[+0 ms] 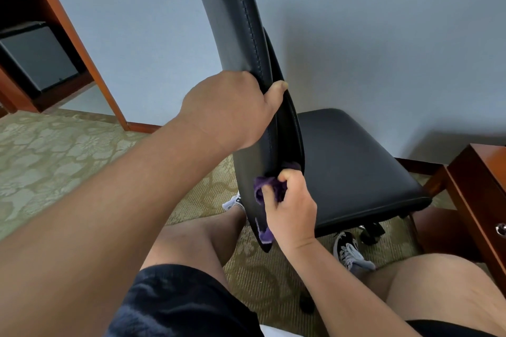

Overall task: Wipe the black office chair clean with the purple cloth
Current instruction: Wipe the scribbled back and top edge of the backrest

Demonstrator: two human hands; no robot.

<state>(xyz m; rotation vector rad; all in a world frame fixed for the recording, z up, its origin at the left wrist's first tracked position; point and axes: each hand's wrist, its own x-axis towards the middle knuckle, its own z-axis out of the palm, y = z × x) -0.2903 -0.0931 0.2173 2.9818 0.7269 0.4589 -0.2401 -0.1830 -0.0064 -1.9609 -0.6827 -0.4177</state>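
Black leather office chair [356,167] at ctr, side-on: backrest upright at L, seat extends R. Pale painted wall [383,35] behind it. L hand [230,109] on backrest's near edge, mid-height. R hand [290,210] below it at lower edge, crumpled purple cloth [269,186] betw. fingers [289,174] and backrest. Brown wooden cabinet [82,44] far L, dark boxy appliance [35,63] in its lower compartment. Brown wooden drawer unit [476,186] just R of seat. Patterned carpet floor [54,159] under all. Person's bare knees [191,241] in front of chair.

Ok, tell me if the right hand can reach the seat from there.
Probably yes: the right hand grips the purple cloth low on the backrest, and the bare seat lies just beyond.
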